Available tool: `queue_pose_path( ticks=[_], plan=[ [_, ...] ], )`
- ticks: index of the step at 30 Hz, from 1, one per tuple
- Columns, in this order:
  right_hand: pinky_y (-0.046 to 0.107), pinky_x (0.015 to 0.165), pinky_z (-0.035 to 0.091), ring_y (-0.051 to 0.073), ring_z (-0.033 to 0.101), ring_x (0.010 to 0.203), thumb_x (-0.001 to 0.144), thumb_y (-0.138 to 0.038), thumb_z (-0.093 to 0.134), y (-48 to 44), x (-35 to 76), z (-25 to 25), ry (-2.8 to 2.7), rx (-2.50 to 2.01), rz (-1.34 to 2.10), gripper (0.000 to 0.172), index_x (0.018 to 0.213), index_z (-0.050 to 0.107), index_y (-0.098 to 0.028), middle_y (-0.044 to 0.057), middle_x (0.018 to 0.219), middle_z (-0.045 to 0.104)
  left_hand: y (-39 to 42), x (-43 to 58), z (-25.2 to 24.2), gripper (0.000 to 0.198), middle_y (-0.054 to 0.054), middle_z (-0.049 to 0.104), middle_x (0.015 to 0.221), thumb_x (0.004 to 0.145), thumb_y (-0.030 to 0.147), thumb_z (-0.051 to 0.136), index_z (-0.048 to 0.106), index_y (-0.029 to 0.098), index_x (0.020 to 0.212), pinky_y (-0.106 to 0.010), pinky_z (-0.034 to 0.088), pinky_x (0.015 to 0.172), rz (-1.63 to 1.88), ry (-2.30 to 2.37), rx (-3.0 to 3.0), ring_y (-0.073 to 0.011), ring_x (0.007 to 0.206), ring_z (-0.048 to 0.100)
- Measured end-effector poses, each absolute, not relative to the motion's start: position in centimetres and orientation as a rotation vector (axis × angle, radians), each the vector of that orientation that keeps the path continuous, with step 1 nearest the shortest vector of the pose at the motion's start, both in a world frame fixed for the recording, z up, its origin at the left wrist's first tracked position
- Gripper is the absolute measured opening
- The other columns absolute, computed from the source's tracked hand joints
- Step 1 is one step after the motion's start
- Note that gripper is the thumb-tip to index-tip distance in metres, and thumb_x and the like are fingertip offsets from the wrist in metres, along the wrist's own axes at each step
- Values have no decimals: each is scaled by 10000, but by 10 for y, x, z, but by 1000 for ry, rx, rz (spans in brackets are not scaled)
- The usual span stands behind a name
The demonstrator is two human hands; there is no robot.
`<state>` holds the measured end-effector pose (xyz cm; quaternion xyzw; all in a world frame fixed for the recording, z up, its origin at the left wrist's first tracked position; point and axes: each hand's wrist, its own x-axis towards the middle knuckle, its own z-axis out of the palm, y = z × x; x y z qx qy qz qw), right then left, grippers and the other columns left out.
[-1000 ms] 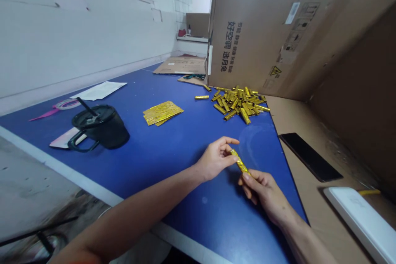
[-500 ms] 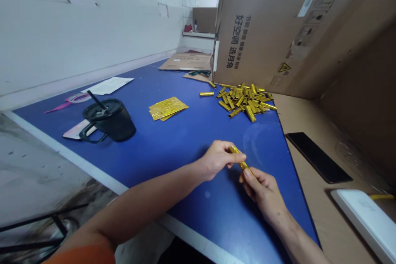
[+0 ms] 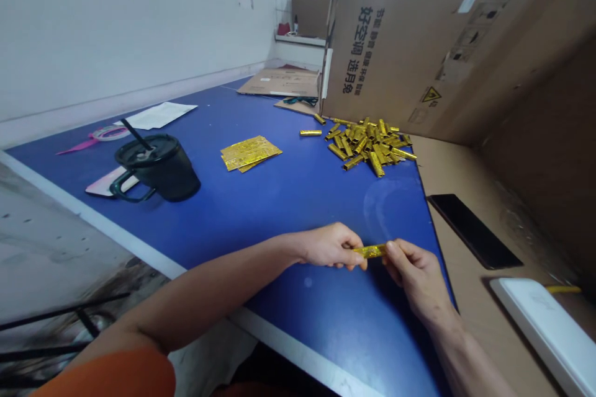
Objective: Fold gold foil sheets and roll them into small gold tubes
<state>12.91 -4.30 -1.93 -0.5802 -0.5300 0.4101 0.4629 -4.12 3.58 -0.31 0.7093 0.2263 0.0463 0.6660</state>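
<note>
A short gold foil roll (image 3: 371,251) lies level between my two hands, just above the blue table (image 3: 279,198). My left hand (image 3: 331,247) pinches its left end with closed fingers. My right hand (image 3: 414,268) pinches its right end between thumb and fingertips. Farther back sits a pile of several finished gold rolls (image 3: 367,144), with one stray roll (image 3: 310,133) to its left. A small stack of flat gold foil sheets (image 3: 250,152) lies at mid-table.
A black lidded cup with a straw (image 3: 157,169) stands at the left. A big cardboard box (image 3: 442,43) walls the right side. A black phone (image 3: 472,231) and a white flat device (image 3: 544,329) lie on cardboard at the right. White paper (image 3: 158,115) and pink scissors (image 3: 95,138) lie far left.
The roll was tilted between my hands and now lies level. Both hands have drawn slightly nearer to me, and my left fingers have closed over its end.
</note>
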Motion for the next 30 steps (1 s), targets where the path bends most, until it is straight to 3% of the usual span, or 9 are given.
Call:
queue_pose_path(
  ticks=[9, 16, 23, 30],
  plan=[
    [226, 414, 194, 70, 243, 425, 694, -526, 535, -45, 113, -14, -1445, -1440, 1211, 428, 473, 477, -164, -59, 435, 305, 22, -30, -13, 70, 49, 517, 564, 745, 123, 473, 487, 143, 680, -165, 301, 406, 139, 512, 1585, -34, 406, 403],
    [230, 394, 166, 68, 223, 393, 743, -588, 423, -46, 116, -18, -1362, -1453, 1134, 510, 434, 395, -184, -57, 410, 281, 32, -39, -5, 67, 58, 492, 545, 756, 203, 500, 506, 151, 713, -174, 292, 413, 70, 473, 1678, -39, 406, 391],
    [229, 380, 138, 66, 210, 363, 723, -628, 417, -46, 114, -24, -1232, -1508, 1101, 531, 436, 440, -182, -59, 376, 267, 42, -46, -1, 105, 55, 467, 534, 760, 237, 504, 499, 154, 696, -176, 298, 433, 37, 487, 1754, -51, 426, 389],
    [240, 389, 168, 80, 258, 363, 795, -608, 267, -47, 113, -13, -1158, -1412, 1339, 584, 449, 462, -179, -34, 375, 322, 46, -47, 2, 120, 18, 544, 657, 793, 192, 480, 578, 158, 735, -195, 350, 617, 371, 552, 2234, -92, 640, 494]
  ],
)
